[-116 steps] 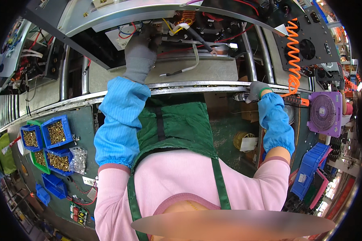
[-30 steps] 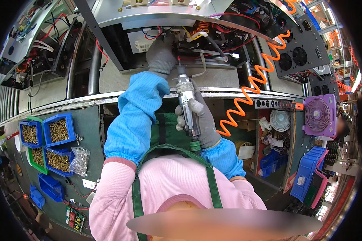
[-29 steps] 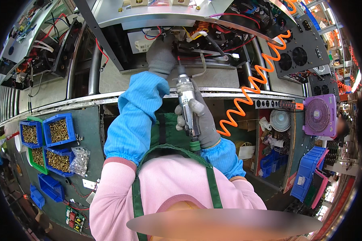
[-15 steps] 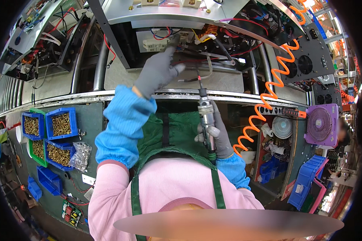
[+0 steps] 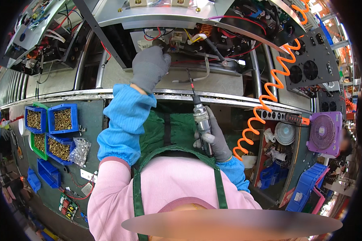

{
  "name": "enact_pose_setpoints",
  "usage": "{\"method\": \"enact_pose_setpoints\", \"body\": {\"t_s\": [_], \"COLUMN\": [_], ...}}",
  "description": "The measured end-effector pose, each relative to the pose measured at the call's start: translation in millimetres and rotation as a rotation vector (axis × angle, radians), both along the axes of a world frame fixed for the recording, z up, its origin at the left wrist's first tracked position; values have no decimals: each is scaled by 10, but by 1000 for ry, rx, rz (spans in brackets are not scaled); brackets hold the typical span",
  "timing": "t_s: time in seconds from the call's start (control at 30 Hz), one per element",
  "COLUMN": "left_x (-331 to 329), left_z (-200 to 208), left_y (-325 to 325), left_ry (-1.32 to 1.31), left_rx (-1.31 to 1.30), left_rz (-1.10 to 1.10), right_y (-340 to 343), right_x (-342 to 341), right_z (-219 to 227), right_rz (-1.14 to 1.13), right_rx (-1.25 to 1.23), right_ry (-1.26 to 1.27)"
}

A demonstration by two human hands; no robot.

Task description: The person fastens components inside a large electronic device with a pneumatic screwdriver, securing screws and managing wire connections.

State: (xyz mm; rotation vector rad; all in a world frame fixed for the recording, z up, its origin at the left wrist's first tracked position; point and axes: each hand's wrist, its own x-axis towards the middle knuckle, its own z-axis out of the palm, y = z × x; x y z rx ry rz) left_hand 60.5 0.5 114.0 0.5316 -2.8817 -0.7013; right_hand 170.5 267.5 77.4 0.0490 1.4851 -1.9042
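My left hand (image 5: 150, 67), in a grey glove, reaches into an open metal cabinet (image 5: 120, 14). Its fingers bend together beside a pale terminal block (image 5: 144, 43) and a black cable (image 5: 195, 52); what lies between the fingertips is hidden. In front of my apron, my right hand (image 5: 218, 138), also gloved, is wrapped round a silver power screwdriver (image 5: 202, 116). The driver's long thin bit (image 5: 190, 78) points up toward the cabinet's front edge, close to a loose grey cable (image 5: 207, 69).
Blue bins (image 5: 63, 119) of brass-coloured screws stand on the left bench, with a bag of small metal parts (image 5: 80, 152) beside them. An orange coiled hose (image 5: 265, 98) hangs at the right. Farther right are a purple fan (image 5: 325, 133) and blue trays (image 5: 305, 186).
My left hand's thumb has drawn in toward its fingers, and the hand has shifted slightly left. The screwdriver in my right hand has moved slightly left, its bit tilting more to the left.
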Motion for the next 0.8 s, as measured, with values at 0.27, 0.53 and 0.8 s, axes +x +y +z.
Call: {"method": "enact_pose_setpoints", "body": {"t_s": [0.27,0.53,0.8], "left_x": [-260,-304,-243], "left_z": [-442,-434,-505], "left_y": [-146,-348,-416], "left_ry": [239,275,393], "left_rx": [-329,-330,-260], "left_rz": [-2,-115,-175], "right_y": [7,-56,-68], "right_x": [3,-37,-66], "right_z": [-38,-47,-63], "right_rz": [55,111,119], "right_rx": [10,-17,7], "right_ry": [-25,-7,-28]}}
